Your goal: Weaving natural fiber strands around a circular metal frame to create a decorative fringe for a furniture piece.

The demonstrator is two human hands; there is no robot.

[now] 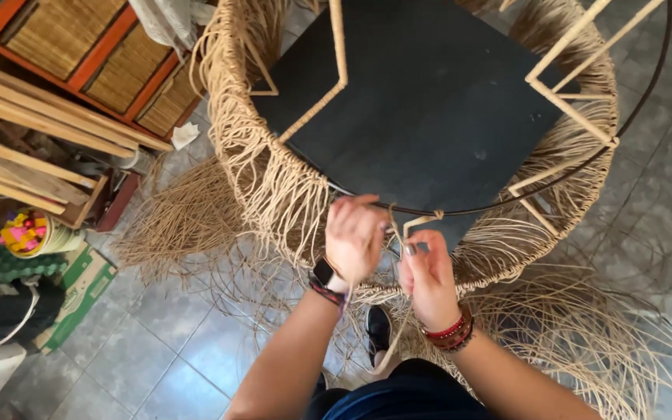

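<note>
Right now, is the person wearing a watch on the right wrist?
No, the dark watch sits on the left wrist; the right wrist wears red bead bracelets.

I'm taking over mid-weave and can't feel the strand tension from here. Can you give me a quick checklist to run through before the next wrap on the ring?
1. Left hand is on the work, at the dark metal ring: ok.
2. Right hand pinches the pale cane strand just below the ring: ok.
3. Strand looped over the ring at the knot: ok, it sits on the ring between the hands.
4. Strand tight: cannot tell.
5. Woven strands left of the hands hang loose and ragged: not ok, they could snag.
6. Loose cane on the tiled floor lies around the foot: not ok, likely a trip risk.
</note>
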